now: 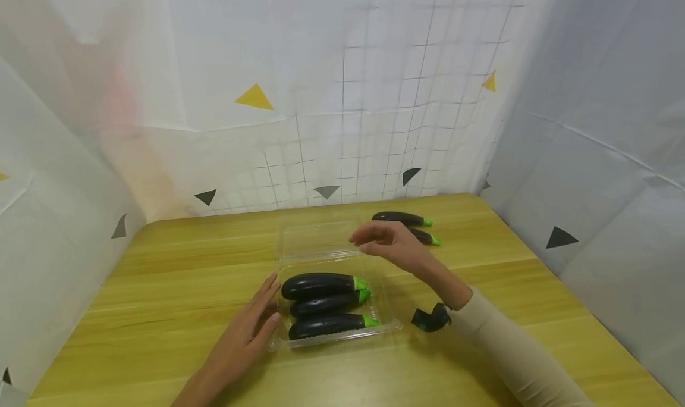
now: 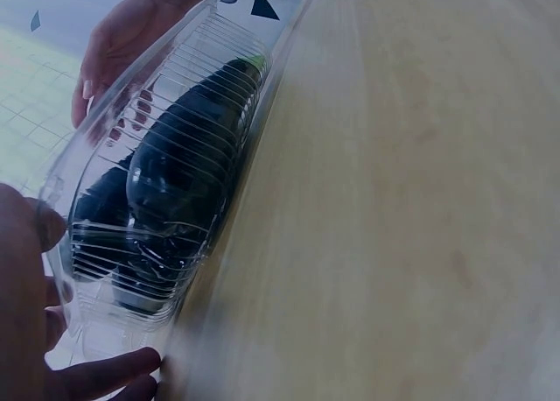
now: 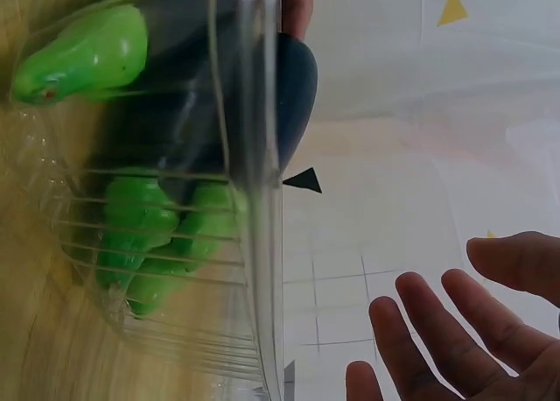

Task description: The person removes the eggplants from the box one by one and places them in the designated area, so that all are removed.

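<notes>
- The left hand [image 1: 243, 335] lies along the left side of a clear plastic container [image 1: 342, 335], its fingers mostly straight, the thumb set apart; fingertips touch the rim by the left end.
- The right hand [image 1: 393, 246] hangs above the right part of the container's folded-back lid [image 1: 316, 240] – fingers loosely bent and spread apart, nothing between them and the thumb.
- The container rests near the middle of the worktop [image 1: 187, 276], its lid laid back toward the far edge.
- Inside the base lie three dark eggplants [image 1: 321, 304], side by side, their green stem ends pointing toward the worktop's right edge; the nearest lies just behind the container's front rim, a little apart from the other two.
- Two more eggplants [image 1: 398, 217] lie on the bare wood by the far edge, toward the far right corner; the right hand partly covers the nearer one in the head view.
- A pale sleeve [image 1: 514, 347] covers the right forearm, with a black object [image 1: 430, 318] beside its cuff.
- Behind the far edge stands a white sheet [image 1: 225, 50] with grid lines and triangles – some yellow, some dark.
</notes>
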{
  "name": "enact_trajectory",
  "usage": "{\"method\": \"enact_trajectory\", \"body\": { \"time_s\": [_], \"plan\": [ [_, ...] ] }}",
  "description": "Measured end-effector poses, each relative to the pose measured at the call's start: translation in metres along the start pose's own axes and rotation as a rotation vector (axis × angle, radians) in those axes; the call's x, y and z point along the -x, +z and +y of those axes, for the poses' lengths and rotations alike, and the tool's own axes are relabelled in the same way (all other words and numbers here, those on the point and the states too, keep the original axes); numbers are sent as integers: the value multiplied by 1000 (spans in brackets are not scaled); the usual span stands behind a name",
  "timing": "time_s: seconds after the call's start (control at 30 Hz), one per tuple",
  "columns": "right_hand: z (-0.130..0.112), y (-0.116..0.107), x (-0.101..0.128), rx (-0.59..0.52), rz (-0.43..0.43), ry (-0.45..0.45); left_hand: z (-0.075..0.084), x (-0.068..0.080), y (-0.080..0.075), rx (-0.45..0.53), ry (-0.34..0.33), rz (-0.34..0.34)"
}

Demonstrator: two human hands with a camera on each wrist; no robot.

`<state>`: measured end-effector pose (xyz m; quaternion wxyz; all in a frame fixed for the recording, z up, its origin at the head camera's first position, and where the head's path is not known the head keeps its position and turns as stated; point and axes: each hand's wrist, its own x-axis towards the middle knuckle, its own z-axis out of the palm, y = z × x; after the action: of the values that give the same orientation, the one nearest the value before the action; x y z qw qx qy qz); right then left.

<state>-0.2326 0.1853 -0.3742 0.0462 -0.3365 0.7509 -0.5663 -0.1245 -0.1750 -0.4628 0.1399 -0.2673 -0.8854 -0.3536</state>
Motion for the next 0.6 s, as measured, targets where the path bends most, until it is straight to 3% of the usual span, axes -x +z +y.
{"method": "enact_trajectory", "body": {
  "time_s": [0.6],
  "plan": [
    [3, 21, -2, 41, -73, -8, 1, 0, 0, 12, -5, 1]
  ]
}}
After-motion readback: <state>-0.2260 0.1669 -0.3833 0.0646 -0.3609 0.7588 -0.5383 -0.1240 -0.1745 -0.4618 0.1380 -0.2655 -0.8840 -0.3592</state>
